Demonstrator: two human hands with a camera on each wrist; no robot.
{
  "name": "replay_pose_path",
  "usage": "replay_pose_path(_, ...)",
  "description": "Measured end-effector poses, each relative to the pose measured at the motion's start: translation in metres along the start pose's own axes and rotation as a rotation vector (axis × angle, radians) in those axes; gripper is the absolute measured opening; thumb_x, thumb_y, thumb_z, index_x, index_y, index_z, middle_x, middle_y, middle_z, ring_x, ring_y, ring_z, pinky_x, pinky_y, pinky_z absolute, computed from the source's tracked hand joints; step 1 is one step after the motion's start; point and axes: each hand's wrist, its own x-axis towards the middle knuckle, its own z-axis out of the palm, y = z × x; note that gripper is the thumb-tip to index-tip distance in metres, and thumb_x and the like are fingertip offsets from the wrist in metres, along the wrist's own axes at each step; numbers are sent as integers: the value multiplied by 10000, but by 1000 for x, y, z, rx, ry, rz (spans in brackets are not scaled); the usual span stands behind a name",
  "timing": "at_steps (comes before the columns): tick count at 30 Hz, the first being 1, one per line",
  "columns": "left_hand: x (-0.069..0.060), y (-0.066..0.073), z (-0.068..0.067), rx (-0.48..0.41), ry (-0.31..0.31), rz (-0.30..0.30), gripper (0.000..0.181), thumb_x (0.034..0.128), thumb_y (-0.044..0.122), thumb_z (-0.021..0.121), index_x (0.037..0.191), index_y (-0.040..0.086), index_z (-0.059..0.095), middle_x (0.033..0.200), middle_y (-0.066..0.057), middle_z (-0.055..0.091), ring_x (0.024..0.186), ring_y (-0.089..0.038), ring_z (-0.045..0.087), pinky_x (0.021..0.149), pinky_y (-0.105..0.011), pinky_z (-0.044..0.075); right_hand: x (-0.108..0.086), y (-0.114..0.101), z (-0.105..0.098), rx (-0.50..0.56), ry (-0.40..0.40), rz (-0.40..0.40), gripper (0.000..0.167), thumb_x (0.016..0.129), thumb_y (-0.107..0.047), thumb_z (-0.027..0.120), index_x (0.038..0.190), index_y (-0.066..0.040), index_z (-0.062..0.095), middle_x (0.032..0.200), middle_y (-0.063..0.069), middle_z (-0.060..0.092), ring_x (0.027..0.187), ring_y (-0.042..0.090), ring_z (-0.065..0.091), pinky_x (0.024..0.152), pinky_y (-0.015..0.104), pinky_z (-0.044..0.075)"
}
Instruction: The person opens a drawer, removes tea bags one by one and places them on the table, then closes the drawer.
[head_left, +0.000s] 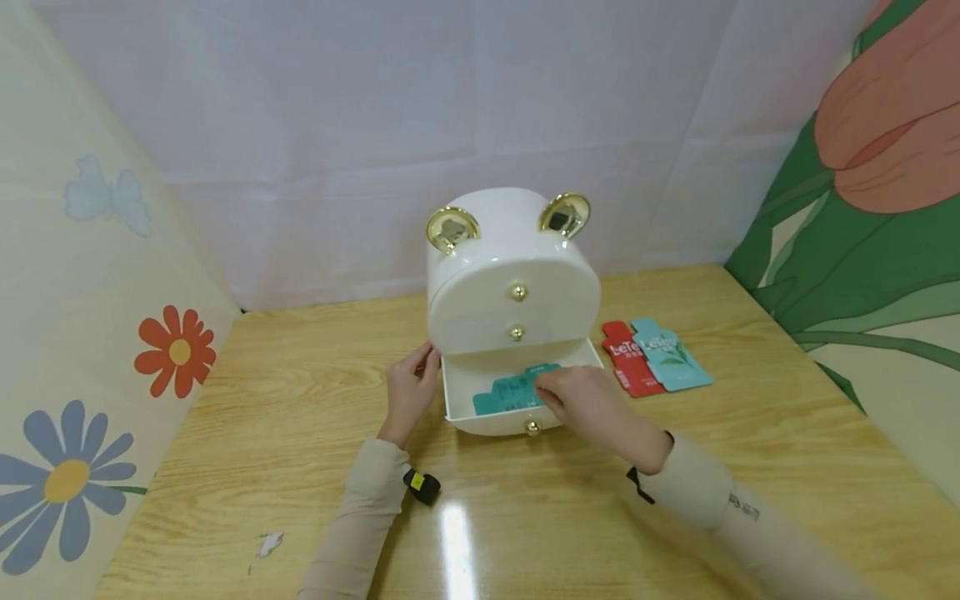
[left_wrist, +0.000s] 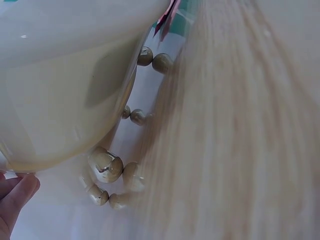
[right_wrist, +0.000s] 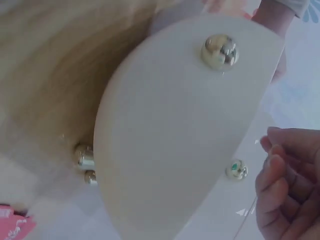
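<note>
A white cabinet (head_left: 513, 308) with gold-rimmed ears has its bottom drawer (head_left: 463, 379) pulled out. Several teal sachets, or parts of them, overlap inside; one teal sachet (head_left: 491, 402) lies at the left. My right hand (head_left: 592, 404) is over their right end with its fingers curled. In the right wrist view the right hand (right_wrist: 287, 185) has thumb and forefinger close together, and no sachet shows between them; the drawer front (right_wrist: 170, 120) hides the inside. My left hand (head_left: 411, 387) touches the cabinet's lower left side; its fingertips (left_wrist: 27, 187) meet the white edge.
A red sachet (head_left: 630, 358) and a light-blue sachet (head_left: 671, 354) lie overlapping on the wooden table (head_left: 315, 400), right of the cabinet. A white scrap (head_left: 270, 543) is near the front left. A pale cloth (head_left: 337, 167) hangs behind, with painted panels at both sides.
</note>
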Motion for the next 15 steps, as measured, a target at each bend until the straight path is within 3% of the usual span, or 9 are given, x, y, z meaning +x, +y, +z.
replay_pose_path(6,1,0,-1,-4,-1,-26,149,831,-73,584,939,-158,642,792,-238,661,652,-317,655,538,-309,547,17,11,-1,24,-129,-40,237,765,-15,683,612,-118,534,563,-54,433,525,105,387,463,224,345)
replay_pose_path(11,2,2,0,-7,4,-20,133,810,-115,586,917,-179,634,773,-263,650,639,-348,647,522,-359,542,28,19,5,22,-268,-87,95,738,-29,710,706,-84,640,646,-19,553,603,148,519,528,281,444)
replay_pose_path(15,4,20,-3,3,0,-13,122,794,-156,570,893,-209,618,757,-292,636,628,-377,637,520,-372,540,34,24,11,49,-376,-123,81,730,-40,724,755,-67,652,691,10,595,635,154,539,574,298,470)
